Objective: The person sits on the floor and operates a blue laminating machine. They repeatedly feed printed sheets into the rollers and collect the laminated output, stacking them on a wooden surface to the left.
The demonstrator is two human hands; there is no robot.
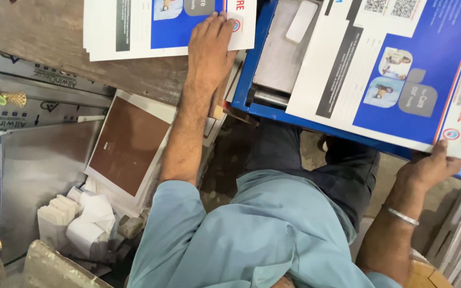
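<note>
I see my left hand (pixel 209 50) lying flat, fingers spread, on the printed stack (pixel 134 32) on the table (pixel 54 50); my right hand (pixel 428 169) pinches the near edge of the printed sheets (pixel 380 69) over the blue machine (pixel 254 74); squaring sheets, I judge; the next move needs steady alignment

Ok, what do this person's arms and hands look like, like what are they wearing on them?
Both hands are bare, no gloves. The left hand has no ring or watch that shows, and its forearm is bare up to a short light blue sleeve. The right hand has a thin silver bangle on the wrist.
</note>
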